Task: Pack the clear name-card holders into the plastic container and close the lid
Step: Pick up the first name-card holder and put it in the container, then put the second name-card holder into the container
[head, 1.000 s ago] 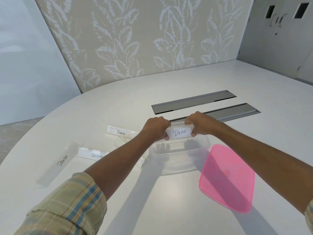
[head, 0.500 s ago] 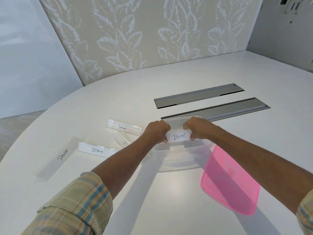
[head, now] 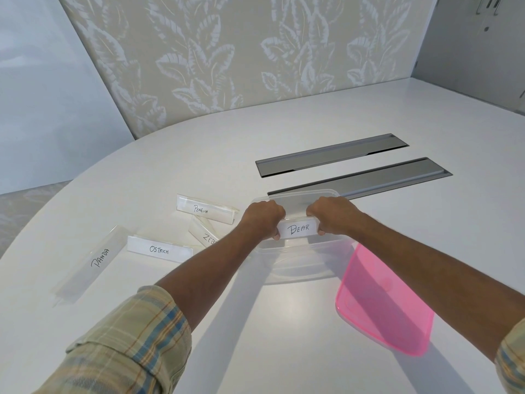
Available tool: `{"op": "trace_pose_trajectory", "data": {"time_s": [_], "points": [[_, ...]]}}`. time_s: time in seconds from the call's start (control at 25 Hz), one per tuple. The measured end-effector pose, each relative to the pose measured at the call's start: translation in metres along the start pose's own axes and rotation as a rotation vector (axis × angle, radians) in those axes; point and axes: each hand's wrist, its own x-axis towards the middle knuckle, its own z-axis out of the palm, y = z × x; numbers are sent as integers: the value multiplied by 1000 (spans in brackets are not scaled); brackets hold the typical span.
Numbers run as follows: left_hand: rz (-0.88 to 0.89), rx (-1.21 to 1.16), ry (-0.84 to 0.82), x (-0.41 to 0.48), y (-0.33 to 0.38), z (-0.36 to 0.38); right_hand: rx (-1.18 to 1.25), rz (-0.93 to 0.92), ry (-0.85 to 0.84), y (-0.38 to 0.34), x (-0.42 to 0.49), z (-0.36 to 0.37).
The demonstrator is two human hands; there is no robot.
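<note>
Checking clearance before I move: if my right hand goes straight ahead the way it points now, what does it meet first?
Probably the far rim of the clear container, just beyond the right hand; past that lies the nearer grey table hatch. Depth is hard to judge.

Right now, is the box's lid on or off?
Off. The pink lid lies flat on the table beside the open clear container.

White rounded table (head: 284, 351), two grey cable hatches (head: 332, 155), leaf-patterned wall (head: 241, 52)
</note>
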Motion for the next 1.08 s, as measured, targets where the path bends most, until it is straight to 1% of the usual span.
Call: {"op": "trace_pose_trajectory", "data": {"time_s": [0.16,0.28,0.36,0.48,0.6,0.8,0.88,1.08], "points": [[5,-4,14,0,-1,1,-27,1,-1,-3,-2,-2],[22,-73,70,-1,-1,-1,54,9,31,0,-3,-4],[33,-141,137,-4,-4,-11,156,27,47,2,-4,-11],[29,-210,282,-16,-17,-33,250,41,88,3,-10,-28],[-14,-240,400,-36,-41,-52,339,32,201,-7,-18,-53],[-103,-274,377,-69,-88,-58,491,60,319,-48,-27,-89],[-129,-273,348,-81,-104,-52,541,32,362,-73,-29,-101],[-152,-245,235,-101,-133,-31,585,-57,364,-142,-26,-108]]}}
